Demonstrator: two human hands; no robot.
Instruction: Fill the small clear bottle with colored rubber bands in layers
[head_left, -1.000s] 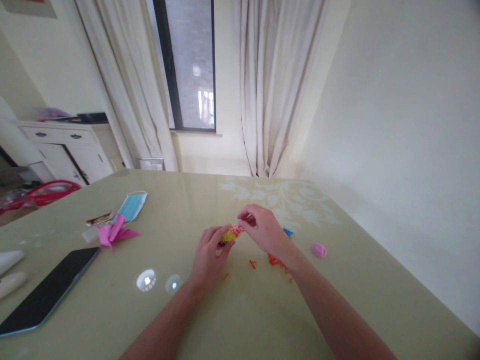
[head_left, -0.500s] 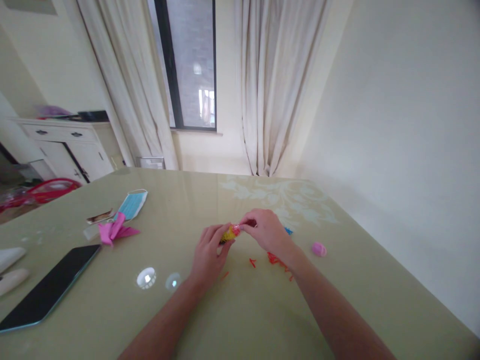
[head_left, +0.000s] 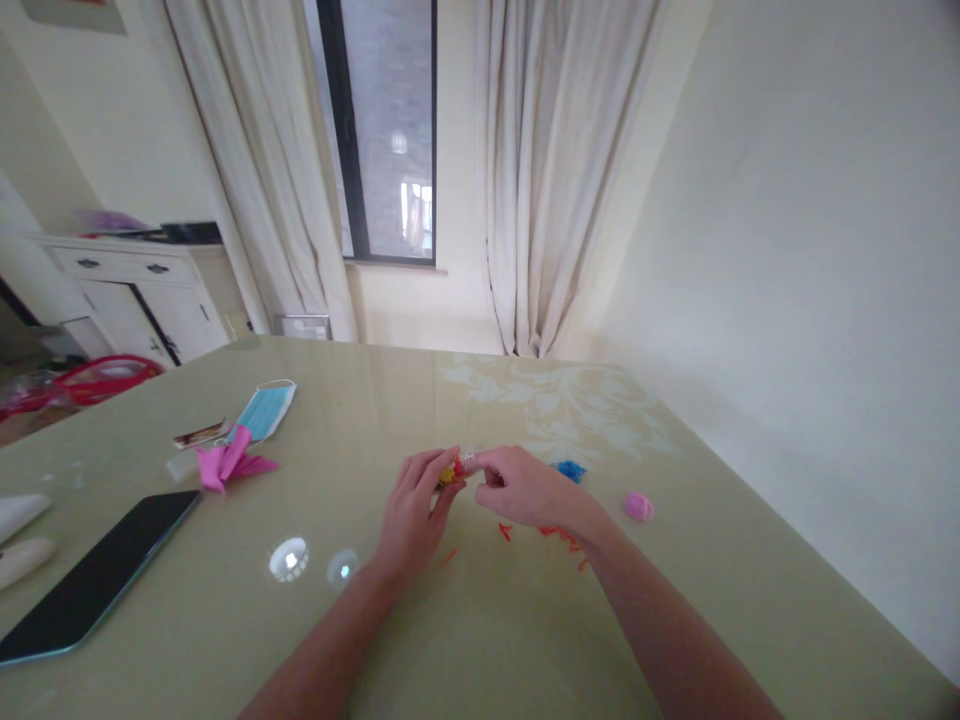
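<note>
Both my hands meet over the middle of the pale green table. My left hand pinches a small yellow and red piece between thumb and fingers. My right hand is closed on the same piece from the right, its fingers curled low to the table. Red scraps lie under and beside my right wrist. A small blue piece sits just beyond my right hand, and a pink lump lies to its right.
A dark tablet lies flat at the left. Behind it are a pink folded paper and a blue face mask. A white cabinet and curtained window stand beyond the table. The wall runs close along the table's right edge.
My right hand has dropped lower and closed tighter onto the small piece; the blue piece behind it now shows. My left hand has barely moved.
</note>
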